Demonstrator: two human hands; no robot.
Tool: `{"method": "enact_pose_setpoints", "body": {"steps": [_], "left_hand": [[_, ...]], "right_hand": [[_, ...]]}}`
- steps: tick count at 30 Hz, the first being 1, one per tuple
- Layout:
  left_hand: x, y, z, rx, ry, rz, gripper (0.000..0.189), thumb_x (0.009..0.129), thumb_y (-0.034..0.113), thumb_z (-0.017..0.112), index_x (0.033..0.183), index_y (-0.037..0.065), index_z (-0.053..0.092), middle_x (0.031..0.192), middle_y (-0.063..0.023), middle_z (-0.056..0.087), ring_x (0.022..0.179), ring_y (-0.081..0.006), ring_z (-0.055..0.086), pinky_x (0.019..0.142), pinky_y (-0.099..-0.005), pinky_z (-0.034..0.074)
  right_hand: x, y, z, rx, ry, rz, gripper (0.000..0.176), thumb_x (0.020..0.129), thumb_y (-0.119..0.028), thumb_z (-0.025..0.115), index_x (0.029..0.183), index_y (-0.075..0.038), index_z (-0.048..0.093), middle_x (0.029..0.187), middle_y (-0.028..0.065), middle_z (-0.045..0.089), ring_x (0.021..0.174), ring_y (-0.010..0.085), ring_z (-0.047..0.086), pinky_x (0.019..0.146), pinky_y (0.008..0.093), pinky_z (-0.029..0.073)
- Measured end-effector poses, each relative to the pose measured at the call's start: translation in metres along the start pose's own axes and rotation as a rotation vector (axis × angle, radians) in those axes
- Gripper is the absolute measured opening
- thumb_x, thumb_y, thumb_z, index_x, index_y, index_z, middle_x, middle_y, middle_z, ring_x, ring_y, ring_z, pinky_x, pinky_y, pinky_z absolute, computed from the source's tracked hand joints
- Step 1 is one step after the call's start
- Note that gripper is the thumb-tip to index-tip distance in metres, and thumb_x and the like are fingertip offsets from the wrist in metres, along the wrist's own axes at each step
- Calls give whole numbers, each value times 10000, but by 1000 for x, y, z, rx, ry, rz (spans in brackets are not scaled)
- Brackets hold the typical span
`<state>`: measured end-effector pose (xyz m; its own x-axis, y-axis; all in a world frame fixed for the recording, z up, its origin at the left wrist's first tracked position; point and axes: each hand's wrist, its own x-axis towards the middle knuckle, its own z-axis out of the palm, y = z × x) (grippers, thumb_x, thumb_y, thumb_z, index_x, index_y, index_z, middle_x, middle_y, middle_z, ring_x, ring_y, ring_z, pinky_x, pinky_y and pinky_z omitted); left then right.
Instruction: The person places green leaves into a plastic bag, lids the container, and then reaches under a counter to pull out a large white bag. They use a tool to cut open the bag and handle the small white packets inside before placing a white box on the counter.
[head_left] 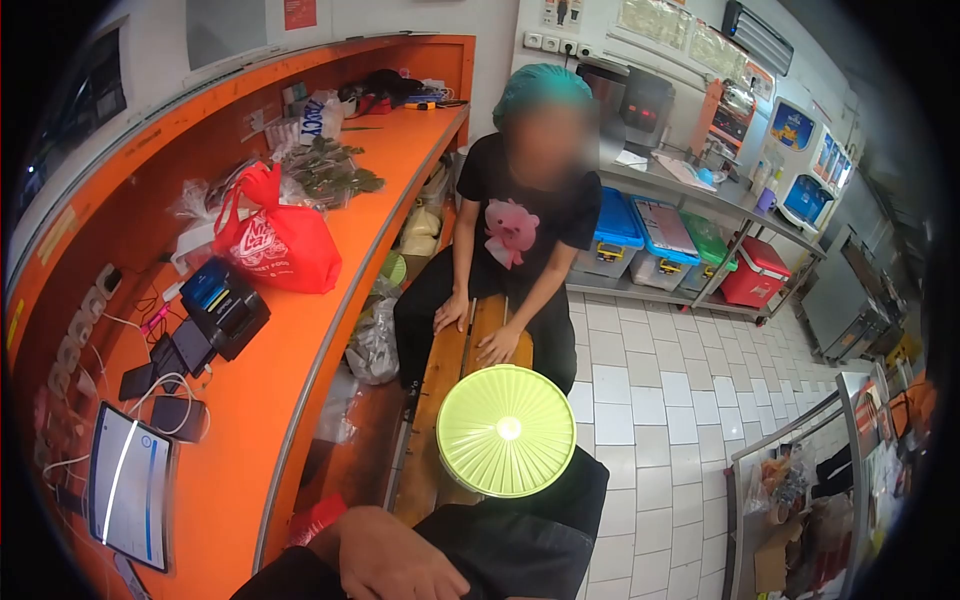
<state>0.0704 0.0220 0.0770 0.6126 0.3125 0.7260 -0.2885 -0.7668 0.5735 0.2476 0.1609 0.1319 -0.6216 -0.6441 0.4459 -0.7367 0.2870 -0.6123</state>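
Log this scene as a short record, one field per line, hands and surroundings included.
Central item: yellow-green round ribbed lid, seen from above; contents hidden
Support: wooden bench runs beneath it
Left hand: at the bottom edge, apart from the lid, fingers partly cut off
Facing person: teal hair net, pink-print black T-shirt; hands down at the bench
Counter: orange, bearing red bag and lit tablet
Lower shelf: lidded bins, red cooler box
Floor: pale tiles

A long, bright-orange counter (245,400) runs from eight to eleven o'clock — a smooth white wall (490,70) rises at twelve, a silver metal worktable (735,199) stands at two, and pale rectangular floor tiles (650,385) spread toward four.
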Motion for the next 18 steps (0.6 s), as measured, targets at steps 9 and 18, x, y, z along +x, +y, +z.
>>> {"method": "enact_pose_setpoints", "body": {"steps": [9,18], "left_hand": [[-3,-58,-8,-308,-63,-104,363,937,336,623,1052,-5,574,938,-151,574,773,-317,534,701,-431,434],[-82,-153,-134,301,329,-1114,373,972,362,551,1135,27,523,878,-68,668,717,-166,587,666,-348,468]], "right_hand": [[-63,21,-22,444,385,-150,206,915,-76,571,766,-57,711,591,55,525,475,180,415,487,338,271],[-87,122,31,-170,905,1032,235,816,-42,704,1016,-45,580,804,66,572,702,147,513,636,280,411]]}}
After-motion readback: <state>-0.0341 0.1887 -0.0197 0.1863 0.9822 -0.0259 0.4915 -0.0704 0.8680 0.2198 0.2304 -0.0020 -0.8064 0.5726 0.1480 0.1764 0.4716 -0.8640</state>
